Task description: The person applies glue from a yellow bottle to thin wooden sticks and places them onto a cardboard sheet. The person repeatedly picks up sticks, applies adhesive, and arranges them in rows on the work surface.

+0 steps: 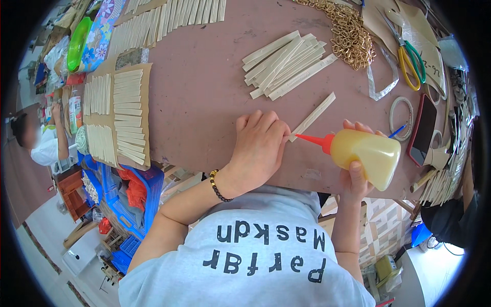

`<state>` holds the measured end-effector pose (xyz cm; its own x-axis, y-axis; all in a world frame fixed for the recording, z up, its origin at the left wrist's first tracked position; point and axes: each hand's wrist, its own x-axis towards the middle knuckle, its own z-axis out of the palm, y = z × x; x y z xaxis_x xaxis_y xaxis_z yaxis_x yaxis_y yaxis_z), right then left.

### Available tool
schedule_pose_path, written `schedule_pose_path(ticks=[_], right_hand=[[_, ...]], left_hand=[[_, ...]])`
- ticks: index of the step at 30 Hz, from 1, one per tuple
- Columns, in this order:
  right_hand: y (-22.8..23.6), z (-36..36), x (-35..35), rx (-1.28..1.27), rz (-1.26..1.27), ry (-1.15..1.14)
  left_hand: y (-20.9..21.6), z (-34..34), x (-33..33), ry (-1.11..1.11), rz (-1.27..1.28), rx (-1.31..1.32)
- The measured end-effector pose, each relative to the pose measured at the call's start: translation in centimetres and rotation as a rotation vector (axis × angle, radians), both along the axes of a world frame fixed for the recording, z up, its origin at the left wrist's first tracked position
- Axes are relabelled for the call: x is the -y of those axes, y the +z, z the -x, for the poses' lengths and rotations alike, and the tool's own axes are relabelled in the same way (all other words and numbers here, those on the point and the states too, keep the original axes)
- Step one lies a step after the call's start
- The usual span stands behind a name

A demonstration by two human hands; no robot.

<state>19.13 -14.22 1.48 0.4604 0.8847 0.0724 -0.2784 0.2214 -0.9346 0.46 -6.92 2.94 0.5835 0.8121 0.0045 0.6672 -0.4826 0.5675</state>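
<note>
My right hand point(356, 176) is wrapped round a squeeze bottle point(369, 153) of yellowish liquid, tilted on its side. Its red nozzle point(313, 140) points left, and the tip is at the near end of a flat cream strip point(314, 115) lying slanted on the table. At that same end are the fingertips of my left hand point(261, 146), curled together and pinching the strip. Beyond them lies a loose pile of similar cream strips point(286, 64). A beaded bracelet point(217, 187) circles my left wrist.
Brown sheets at the left carry rows of strips point(128, 110). A heap of gold chain point(350, 38), scissors point(409, 64), a tape roll point(401, 115) and a phone point(422, 130) lie at the right. Blue baskets point(120, 192) stand below left; another person point(46, 138) sits farther left.
</note>
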Motion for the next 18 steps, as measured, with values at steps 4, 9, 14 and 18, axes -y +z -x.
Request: schedule_pose_path(ticks=[4,9,14,18], right_hand=[[0.0,0.2,0.2,0.014,0.008,0.038],[0.1,0.0,-0.4,0.033,-0.013,-0.059],[0.1,-0.9,-0.5,0.084,-0.010,0.047],[0.0,-1.5,-1.1,0.048,-0.024,-0.032]], left_hand=[[-0.1,0.0,-0.1,-0.002,0.006,0.021],[-0.1,0.0,0.0,0.003,0.006,0.016],[0.0,-0.1,0.0,0.000,-0.001,0.016],[0.1,-0.2,0.0,-0.004,-0.032,-0.020]])
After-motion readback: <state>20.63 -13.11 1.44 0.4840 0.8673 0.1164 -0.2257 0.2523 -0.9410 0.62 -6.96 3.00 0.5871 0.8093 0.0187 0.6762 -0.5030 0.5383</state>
